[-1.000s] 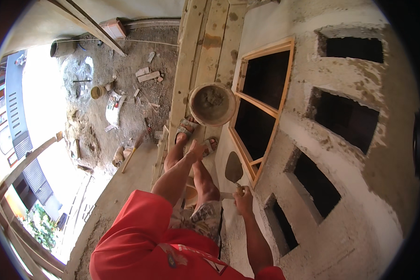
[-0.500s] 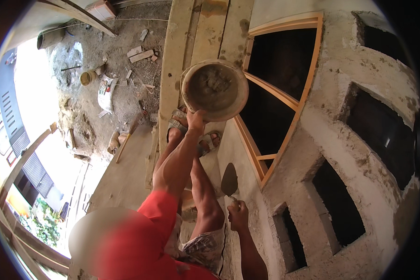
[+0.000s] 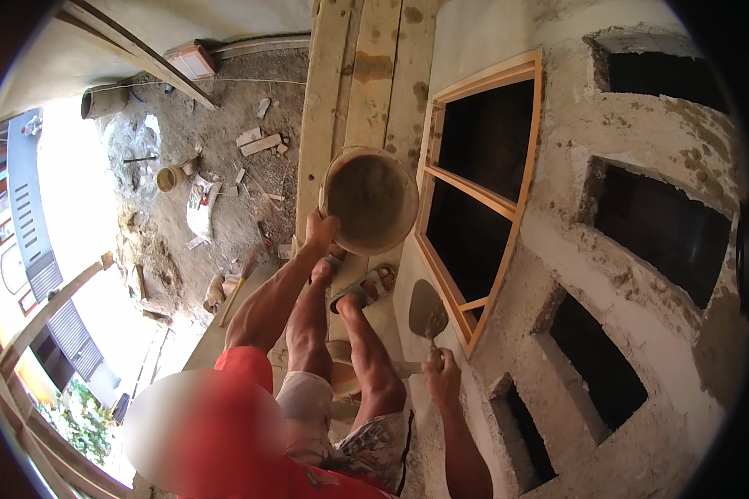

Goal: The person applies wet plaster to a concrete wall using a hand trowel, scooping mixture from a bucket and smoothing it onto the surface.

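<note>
My left hand (image 3: 323,231) grips the near left rim of a round bucket (image 3: 331,179), which is tipped so that its mouth faces me. Grey, wet-looking mortar (image 3: 369,204) coats its inside. Lower and to the right, by the wall, my right hand (image 3: 443,378) is closed around the handle of a trowel (image 3: 428,309). Its pointed blade is turned up and away from me, with a little grey residue near the neck. Bucket and trowel are apart.
I stand on wooden planks (image 3: 366,71) above a dirt ground (image 3: 225,133) strewn with rubble. To the right, a rough plastered wall (image 3: 549,249) holds a wooden window frame (image 3: 528,166) and several dark openings. Another bucket (image 3: 343,378) sits between my legs.
The bucket has come nearer to me, and the mortar lump seen in it earlier no longer stands out. The trowel has shifted slightly right, its blade face turned more into view.
</note>
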{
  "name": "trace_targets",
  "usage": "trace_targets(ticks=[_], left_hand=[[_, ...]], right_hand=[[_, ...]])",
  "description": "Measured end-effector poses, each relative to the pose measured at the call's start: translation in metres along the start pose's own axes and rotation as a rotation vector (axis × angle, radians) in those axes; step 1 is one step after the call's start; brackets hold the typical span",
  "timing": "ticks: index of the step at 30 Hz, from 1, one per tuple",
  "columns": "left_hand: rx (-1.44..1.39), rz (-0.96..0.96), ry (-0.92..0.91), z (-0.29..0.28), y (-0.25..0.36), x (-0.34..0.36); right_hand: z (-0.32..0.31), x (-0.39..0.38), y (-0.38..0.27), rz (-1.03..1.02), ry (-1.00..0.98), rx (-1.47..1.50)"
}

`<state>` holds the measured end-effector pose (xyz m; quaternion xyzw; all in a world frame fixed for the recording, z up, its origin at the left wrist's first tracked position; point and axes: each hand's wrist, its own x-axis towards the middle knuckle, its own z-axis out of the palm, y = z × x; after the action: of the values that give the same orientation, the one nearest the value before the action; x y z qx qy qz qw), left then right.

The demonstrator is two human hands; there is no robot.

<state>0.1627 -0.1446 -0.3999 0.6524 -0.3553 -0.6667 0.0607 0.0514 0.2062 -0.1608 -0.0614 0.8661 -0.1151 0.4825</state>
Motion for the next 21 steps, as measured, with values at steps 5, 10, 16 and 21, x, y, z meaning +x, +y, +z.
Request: trace_targets(ticks=[5, 10, 16, 21], left_hand=[[0.032, -0.027, 0.075, -0.043, 0.014, -0.096], [-0.072, -0.121, -0.045, -0.045, 0.078, -0.211], [0.061, -0.026, -0.089, -0.039, 0.16, -0.319], [0.127, 0.102, -0.125, -0.037, 0.208, -0.36]], right_hand=[[-0.062, 0.012, -0.082, -0.368, 0.13, -0.45], [-0.121, -0.014, -0.176, -0.436, 0.146, -0.681], [-0.112, -0.074, -0.2, -0.527, 0.083, -0.715], [-0.198, -0.158, -0.188, -0.743, 0.198, -0.785]])
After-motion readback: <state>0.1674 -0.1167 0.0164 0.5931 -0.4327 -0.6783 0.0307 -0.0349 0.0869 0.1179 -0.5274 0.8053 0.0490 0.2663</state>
